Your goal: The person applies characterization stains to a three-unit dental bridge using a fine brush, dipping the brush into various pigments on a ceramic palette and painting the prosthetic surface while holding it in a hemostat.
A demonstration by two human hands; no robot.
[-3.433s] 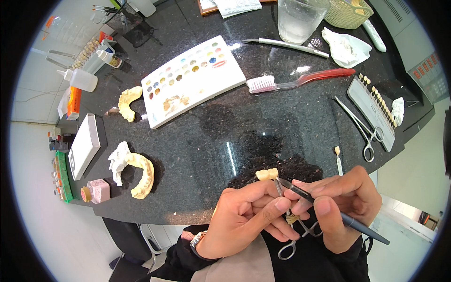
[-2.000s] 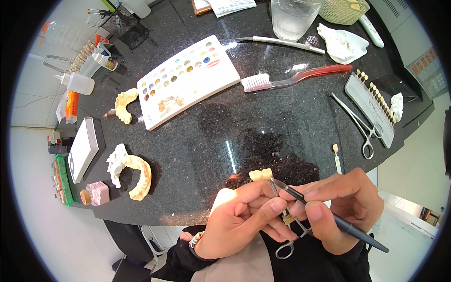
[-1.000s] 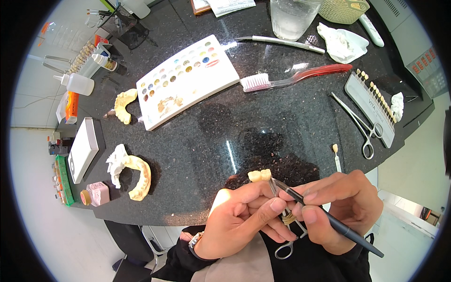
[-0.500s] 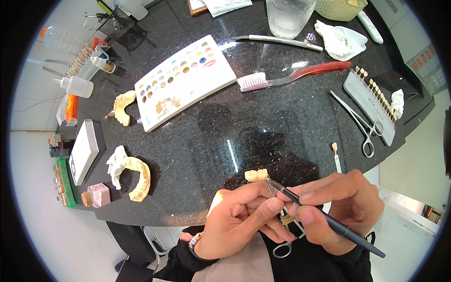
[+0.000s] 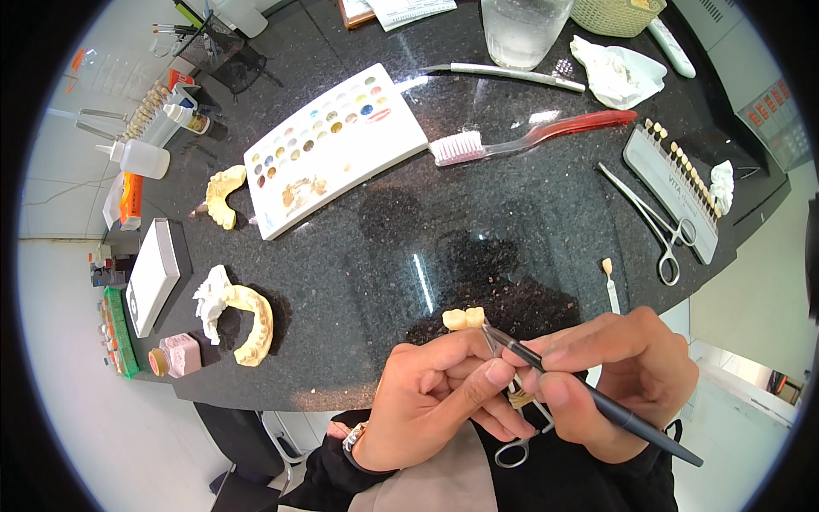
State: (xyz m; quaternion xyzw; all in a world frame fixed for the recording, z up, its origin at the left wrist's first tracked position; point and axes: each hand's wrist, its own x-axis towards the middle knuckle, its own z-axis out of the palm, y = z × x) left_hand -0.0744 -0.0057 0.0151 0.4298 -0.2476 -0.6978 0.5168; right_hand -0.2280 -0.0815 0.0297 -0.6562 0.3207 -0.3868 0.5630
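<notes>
My left hand (image 5: 435, 397) is closed around a pair of metal forceps, whose finger ring (image 5: 512, 454) shows below my fingers. At the forceps' far end sits a short row of cream tooth crowns (image 5: 463, 318), just above the dark tabletop. My right hand (image 5: 627, 375) pinches a slim dark-handled brush (image 5: 627, 418), pen fashion. Its tip meets or almost meets the right end of the crowns; I cannot tell which. Both hands are close together, and my left fingers hide most of the forceps.
A white paint palette (image 5: 341, 154) lies beyond my hands, beside a red-handled toothbrush (image 5: 554, 130). Scissor-handled forceps (image 5: 648, 213) and a shade guide (image 5: 674, 192) lie right. Dental casts (image 5: 252, 341) stand left. A water cup (image 5: 525, 34) is at the back; a single shade tab (image 5: 609, 277) lies near my right hand.
The crowns have shifted very slightly left, and the brush's rear end has moved a touch to the right. Both hands keep their grips.
</notes>
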